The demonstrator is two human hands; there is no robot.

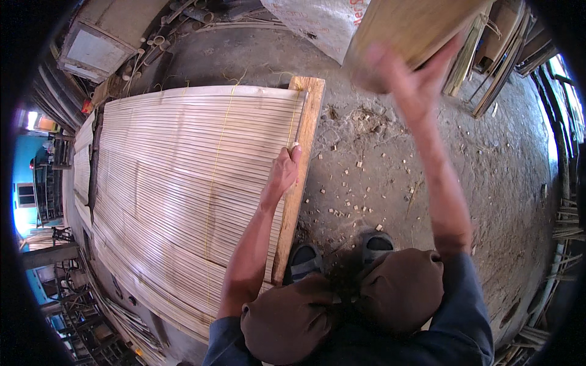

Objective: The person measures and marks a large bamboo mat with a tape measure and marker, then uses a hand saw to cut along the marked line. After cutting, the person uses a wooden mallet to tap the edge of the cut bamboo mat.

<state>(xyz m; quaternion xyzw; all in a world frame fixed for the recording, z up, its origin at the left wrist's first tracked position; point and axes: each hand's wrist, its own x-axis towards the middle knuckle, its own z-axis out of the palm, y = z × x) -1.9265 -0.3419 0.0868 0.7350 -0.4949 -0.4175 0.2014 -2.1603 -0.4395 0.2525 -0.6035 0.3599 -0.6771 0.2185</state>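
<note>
My left hand [284, 171] is closed at the right edge of a wide mat of pale bamboo slats [165, 177]. From its fist a thin, dark, straight blade-like strip [302, 116] runs away from me along a wooden beam [312, 110]. A pale tip shows at the thumb; the rest of the grip is hidden. Raised at the upper right, my right hand [418, 85] is blurred by motion. Its thumb and fingers straddle the edge of a thick wooden block [421, 30], which is held above the floor. Yellow threads [223, 137] cross the slats.
Small pale offcuts [348, 204] lie scattered on the rough floor [488, 195] right of the beam. Split bamboo pieces [503, 55] lean at the far right, beside a white sack [317, 24]. My sandalled feet [306, 259] are close to the beam's near end.
</note>
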